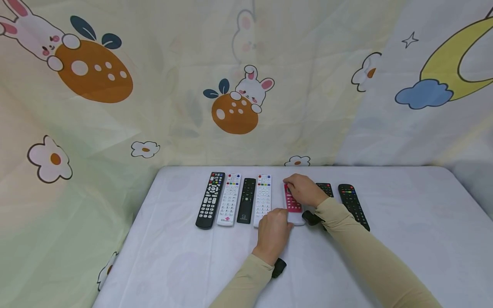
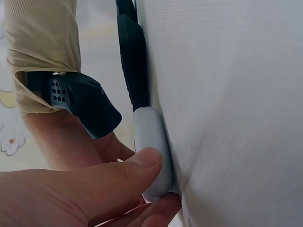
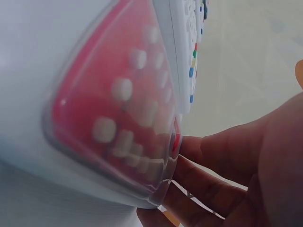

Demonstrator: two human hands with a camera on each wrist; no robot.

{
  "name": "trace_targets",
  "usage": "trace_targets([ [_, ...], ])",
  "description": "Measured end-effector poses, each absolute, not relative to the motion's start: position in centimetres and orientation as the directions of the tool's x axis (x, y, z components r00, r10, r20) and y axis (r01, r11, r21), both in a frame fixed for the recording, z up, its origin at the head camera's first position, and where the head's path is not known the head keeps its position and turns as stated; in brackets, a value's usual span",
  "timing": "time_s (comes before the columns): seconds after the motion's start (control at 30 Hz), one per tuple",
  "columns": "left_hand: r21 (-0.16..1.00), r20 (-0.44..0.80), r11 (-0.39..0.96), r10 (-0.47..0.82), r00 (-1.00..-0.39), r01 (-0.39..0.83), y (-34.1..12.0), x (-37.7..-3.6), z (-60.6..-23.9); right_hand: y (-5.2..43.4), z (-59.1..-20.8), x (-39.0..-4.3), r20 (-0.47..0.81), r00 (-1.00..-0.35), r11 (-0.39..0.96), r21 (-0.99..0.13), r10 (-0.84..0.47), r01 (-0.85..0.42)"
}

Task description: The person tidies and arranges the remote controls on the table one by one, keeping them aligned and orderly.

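Observation:
A white remote with a red keypad [image 1: 292, 204] lies in a row of remotes on the white table [image 1: 404, 239]. My left hand [image 1: 283, 218] pinches its rounded near end [image 2: 151, 151] between thumb [image 2: 128, 172] and a finger underneath. My right hand [image 1: 294, 188] curls over its far end, the fingers [image 3: 213, 189] touching the edge of the red face [image 3: 118, 109]. The middle of the remote shows between the two hands.
Left of it lie a black remote [image 1: 209, 200], a white one [image 1: 230, 199], a slim black one [image 1: 246, 200] and another white one [image 1: 263, 199]. Two black remotes [image 1: 353, 205] lie to the right, one [image 1: 325, 188] partly behind my right wrist. A cartoon-print cloth [image 1: 235, 102] hangs behind.

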State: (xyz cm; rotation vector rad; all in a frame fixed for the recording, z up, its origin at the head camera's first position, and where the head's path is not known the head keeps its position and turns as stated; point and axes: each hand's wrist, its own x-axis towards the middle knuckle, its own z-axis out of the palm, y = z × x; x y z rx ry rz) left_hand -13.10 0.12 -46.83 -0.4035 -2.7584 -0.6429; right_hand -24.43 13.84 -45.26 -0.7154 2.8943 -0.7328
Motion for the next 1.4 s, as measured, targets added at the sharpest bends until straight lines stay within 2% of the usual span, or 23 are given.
trace_targets([
  [0.53,0.388,0.331,0.862,0.199,-0.923,0.325,0.0,-13.2,-46.9,13.6,-45.6,-24.3,0.009,-0.899,0.781,-0.491,-0.438,-0.386],
  [0.9,0.41,0.336,0.854,0.186,-0.923,0.321,-0.5,-13.2,-46.1,13.4,-45.6,-23.7,0.059,-0.904,0.773,-0.497,-0.423,-0.394],
  [1.2,0.472,0.331,0.838,0.117,-0.936,0.272,-1.9,-13.6,-44.6,13.8,-44.0,-22.0,0.131,-0.92,0.79,-0.477,-0.369,-0.385],
  [1.4,0.52,0.35,0.801,0.117,-0.929,0.297,-3.9,-13.7,-43.2,15.1,-43.1,-20.9,0.148,-0.933,0.786,-0.505,-0.328,-0.356],
])
